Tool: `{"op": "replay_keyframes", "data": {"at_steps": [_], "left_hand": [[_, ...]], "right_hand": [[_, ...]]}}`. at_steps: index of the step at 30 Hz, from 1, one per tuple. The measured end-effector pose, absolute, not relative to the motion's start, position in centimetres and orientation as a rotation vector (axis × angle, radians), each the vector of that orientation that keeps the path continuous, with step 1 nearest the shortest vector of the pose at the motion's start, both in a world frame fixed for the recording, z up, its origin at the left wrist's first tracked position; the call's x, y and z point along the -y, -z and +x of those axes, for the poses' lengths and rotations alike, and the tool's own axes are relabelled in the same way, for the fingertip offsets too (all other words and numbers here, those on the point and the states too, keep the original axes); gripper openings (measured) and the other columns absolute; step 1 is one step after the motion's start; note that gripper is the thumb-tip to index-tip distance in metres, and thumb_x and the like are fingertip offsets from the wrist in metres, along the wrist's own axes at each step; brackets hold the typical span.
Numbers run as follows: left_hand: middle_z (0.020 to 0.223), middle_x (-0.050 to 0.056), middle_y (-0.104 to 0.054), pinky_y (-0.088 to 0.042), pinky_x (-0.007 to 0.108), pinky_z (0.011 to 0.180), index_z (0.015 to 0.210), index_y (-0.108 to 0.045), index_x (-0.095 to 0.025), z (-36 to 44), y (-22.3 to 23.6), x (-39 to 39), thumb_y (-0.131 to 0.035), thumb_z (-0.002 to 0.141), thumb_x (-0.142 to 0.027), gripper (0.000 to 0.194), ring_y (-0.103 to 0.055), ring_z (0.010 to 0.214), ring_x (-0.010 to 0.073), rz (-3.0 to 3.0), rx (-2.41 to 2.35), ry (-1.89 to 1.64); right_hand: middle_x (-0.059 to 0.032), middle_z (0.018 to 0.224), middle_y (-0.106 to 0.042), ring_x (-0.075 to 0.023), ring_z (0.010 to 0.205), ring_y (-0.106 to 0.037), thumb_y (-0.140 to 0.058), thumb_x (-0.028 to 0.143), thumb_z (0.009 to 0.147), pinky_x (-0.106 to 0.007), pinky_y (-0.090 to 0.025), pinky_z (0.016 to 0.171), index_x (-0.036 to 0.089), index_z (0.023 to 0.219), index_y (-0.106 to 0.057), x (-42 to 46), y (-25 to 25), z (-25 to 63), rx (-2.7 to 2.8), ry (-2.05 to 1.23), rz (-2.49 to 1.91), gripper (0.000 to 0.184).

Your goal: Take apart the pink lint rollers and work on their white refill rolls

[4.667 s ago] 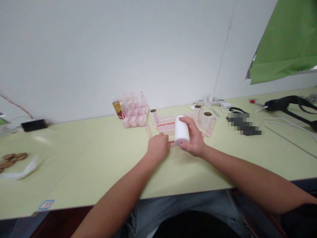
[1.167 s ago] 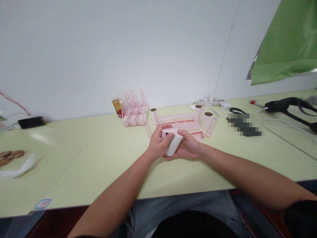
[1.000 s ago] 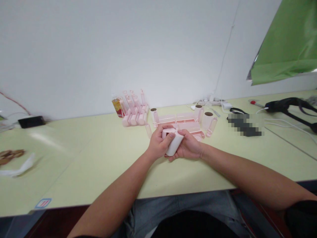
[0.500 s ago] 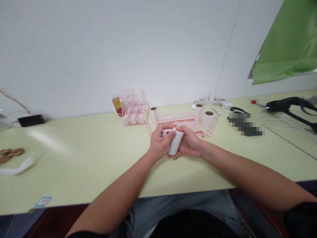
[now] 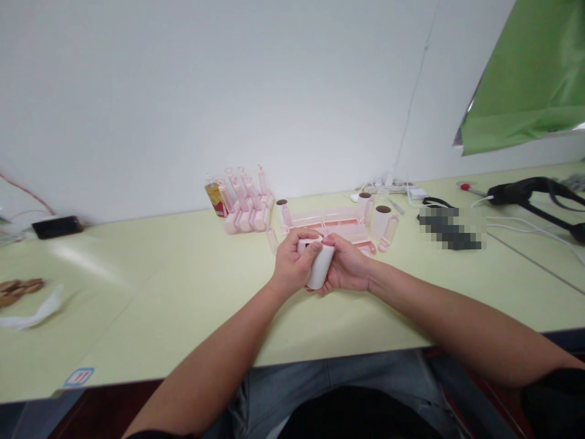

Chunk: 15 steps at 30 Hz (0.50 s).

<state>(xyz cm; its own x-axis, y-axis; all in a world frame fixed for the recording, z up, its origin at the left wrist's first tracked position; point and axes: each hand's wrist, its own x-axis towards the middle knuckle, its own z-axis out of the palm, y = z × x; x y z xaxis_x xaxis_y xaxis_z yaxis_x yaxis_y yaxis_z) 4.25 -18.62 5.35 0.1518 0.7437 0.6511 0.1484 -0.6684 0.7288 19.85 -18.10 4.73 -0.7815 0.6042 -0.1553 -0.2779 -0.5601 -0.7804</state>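
Note:
Both hands meet over the middle of the table, wrapped round a white lint roller that is tilted, with a pale pink part at its upper end. My left hand is closed on its left side, thumb across the front. My right hand is closed on its right side, thumb at the upper end and fingers underneath. Just behind lie open pink plastic covers, partly hidden by the hands. Upright lint roll refills with brown cores and a clear pink handle stand to the right.
Several pink lint rollers with raised handles stand at the back, beside a yellow-red package. A black phone, brown pieces and a white tissue lie left. A power strip and black strap are right.
Earlier my right hand alone held the white roll while my left fist was at a pink part on the table. Now both hands grip them together, nearer me; fingers shift slightly at the upper end.

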Motion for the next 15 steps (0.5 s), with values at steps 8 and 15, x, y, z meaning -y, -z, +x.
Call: {"op": "replay_keyframes", "data": {"at_steps": [8, 15], "left_hand": [[0.094, 0.005, -0.068, -0.049, 0.027, 0.075, 0.094, -0.062, -0.017, 4.1, -5.1, 18.0, -0.068, 0.086, -0.044, 0.029, -0.061, 0.082, 0.0153, 1.745, -0.859, -1.480], [0.095, 0.004, -0.066, -0.048, 0.025, 0.068, 0.097, -0.059, -0.018, 4.1, -4.5, 17.6, -0.069, 0.083, -0.050, 0.036, -0.058, 0.077, 0.0136, 1.595, -0.836, -1.403]], "right_hand": [[-0.0103, 0.076, -0.070, -0.0214, 0.058, -0.066, -0.025, 0.071, 0.092, -0.031, -0.052, 0.049, 0.016, 0.106, -0.056, 18.1, -3.8, 19.4, 1.149, -2.258, -0.631, 0.065], [-0.0106, 0.073, -0.070, -0.0212, 0.055, -0.067, -0.014, 0.082, 0.087, -0.026, -0.049, 0.041, 0.016, 0.107, -0.058, 18.3, -2.9, 18.9, 1.209, -2.133, -0.764, 0.082]]}}
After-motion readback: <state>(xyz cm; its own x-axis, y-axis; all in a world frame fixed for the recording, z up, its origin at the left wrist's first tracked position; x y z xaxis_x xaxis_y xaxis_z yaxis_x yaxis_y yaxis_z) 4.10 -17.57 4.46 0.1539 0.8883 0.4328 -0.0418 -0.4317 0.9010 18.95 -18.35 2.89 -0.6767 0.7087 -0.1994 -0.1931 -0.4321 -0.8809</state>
